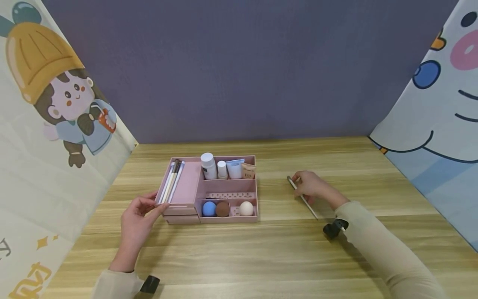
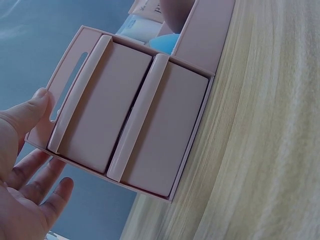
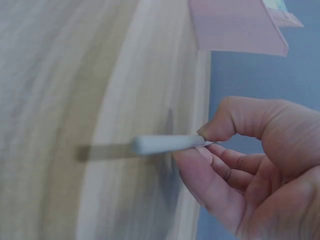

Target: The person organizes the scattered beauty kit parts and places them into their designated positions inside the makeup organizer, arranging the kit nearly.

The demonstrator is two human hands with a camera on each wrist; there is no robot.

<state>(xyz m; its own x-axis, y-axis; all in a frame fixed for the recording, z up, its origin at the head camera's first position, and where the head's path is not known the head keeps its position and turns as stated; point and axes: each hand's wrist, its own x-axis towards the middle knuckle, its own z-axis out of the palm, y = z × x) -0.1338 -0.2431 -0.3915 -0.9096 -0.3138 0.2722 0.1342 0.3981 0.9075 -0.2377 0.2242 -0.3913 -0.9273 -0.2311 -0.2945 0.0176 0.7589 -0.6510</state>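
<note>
A pink desktop organizer stands on the table, two drawers showing in its left front. My left hand grips the organizer's front left corner. The thumb lies on the front face and other fingers are at the side. Makeup brushes lie along the top left of the organizer. Over the table to the right, my right hand pinches the pale handle of another makeup brush between thumb and fingers. Its dark tip points away from me; the handle end is near the right wrist camera.
Bottles and tubes stand in the organizer's back compartment. Blue, brown and cream rounded sponges sit in the front one. The wooden table meets a dark grey-blue wall at the back.
</note>
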